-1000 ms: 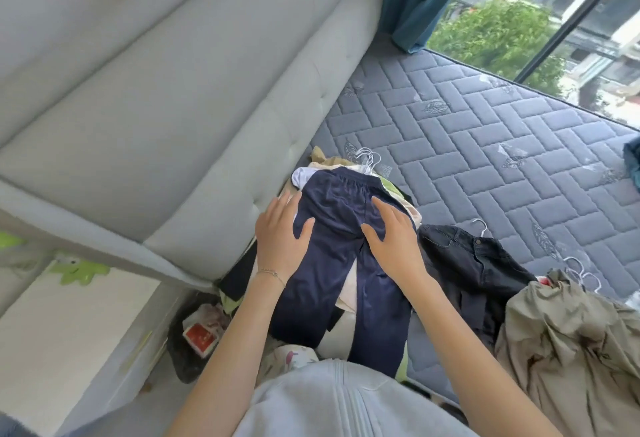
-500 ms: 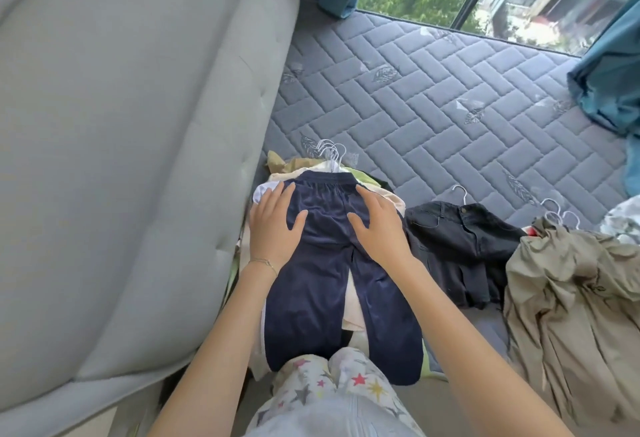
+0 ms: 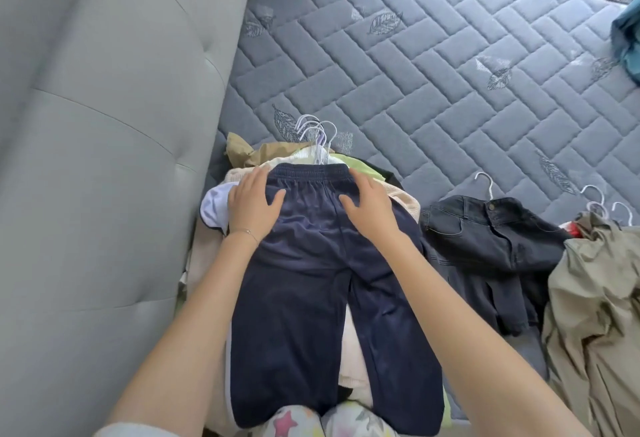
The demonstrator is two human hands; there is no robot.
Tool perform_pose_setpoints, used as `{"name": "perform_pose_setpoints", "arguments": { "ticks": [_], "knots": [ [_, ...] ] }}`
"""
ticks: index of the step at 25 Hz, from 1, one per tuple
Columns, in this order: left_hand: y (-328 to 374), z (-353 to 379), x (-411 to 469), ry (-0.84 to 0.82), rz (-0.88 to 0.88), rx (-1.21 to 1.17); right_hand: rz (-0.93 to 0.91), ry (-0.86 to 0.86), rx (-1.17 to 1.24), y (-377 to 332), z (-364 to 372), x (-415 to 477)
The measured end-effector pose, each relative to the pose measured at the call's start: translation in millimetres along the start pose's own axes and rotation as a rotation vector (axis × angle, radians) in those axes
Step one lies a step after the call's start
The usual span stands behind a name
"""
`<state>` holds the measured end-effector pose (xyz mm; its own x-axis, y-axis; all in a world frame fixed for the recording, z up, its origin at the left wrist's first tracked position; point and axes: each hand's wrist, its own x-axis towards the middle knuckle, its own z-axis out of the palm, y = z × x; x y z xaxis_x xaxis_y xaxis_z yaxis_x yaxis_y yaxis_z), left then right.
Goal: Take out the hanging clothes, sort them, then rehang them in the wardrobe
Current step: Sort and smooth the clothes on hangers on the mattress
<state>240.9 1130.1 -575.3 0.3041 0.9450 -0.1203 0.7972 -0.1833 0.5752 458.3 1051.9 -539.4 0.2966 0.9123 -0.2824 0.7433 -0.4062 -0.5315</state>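
A thin chain bracelet [image 3: 247, 232] circles the wrist of your left hand [image 3: 254, 208]. Your forearms are bare, with a pale grey sleeve [image 3: 114, 431] on the left upper arm. Your star-print trousers [image 3: 294, 421] are pale with coloured stars.

Both hands lie flat on navy trousers [image 3: 311, 263] topping a pile of clothes [image 3: 360, 350] on the quilted mattress [image 3: 433, 72]: the left hand [image 3: 254, 206] near the waistband's left end, the right hand [image 3: 369, 208] opposite. White hangers [image 3: 317, 138] poke out above (hooks bunched together). Black jeans [image 3: 491, 239] lie alongside, touching an olive jacket [image 3: 595, 315].
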Motion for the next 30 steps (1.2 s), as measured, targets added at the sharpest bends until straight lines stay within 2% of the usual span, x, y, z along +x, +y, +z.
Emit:
{"name": "perform_pose_setpoints", "arguments": {
  "ticks": [4, 6, 8, 12, 17, 22, 25, 30],
  "knots": [
    [-25.6, 32.0, 29.6, -0.053, -0.043, 0.104, 0.056, -0.048, -0.049, 28.1, 29.0, 42.6],
    [-29.6, 41.7, 28.4, -0.007, -0.010, 0.168, 0.076, -0.085, -0.090, 36.3, 40.3, 52.1],
    [-28.7, 45.0, 25.0, 0.054, 0.017, 0.197, 0.064, -0.055, -0.103, 40.0, 46.5, 55.7],
    [-25.6, 38.8, 12.3, 0.044, -0.023, 0.191, 0.070, 0.038, 0.004, 38.2, 43.3, 45.9],
    [-17.9, 13.3, -31.6, 0.026, -0.096, 0.010, 0.028, 0.134, 0.044, 24.3, 22.4, 5.4],
    [11.2, -22.3, -80.2, 0.052, -0.112, -0.125, 0.044, 0.123, 0.113, 5.1, -3.1, -45.3],
    [33.6, -48.3, -100.1, 0.122, -0.050, -0.110, 0.039, 0.094, 0.255, -6.7, -22.0, -71.5],
    [72.4, -98.4, -134.6, 0.184, -0.002, -0.050, 0.070, 0.019, 0.310, -24.3, -62.1, -118.9]
  ]
}}
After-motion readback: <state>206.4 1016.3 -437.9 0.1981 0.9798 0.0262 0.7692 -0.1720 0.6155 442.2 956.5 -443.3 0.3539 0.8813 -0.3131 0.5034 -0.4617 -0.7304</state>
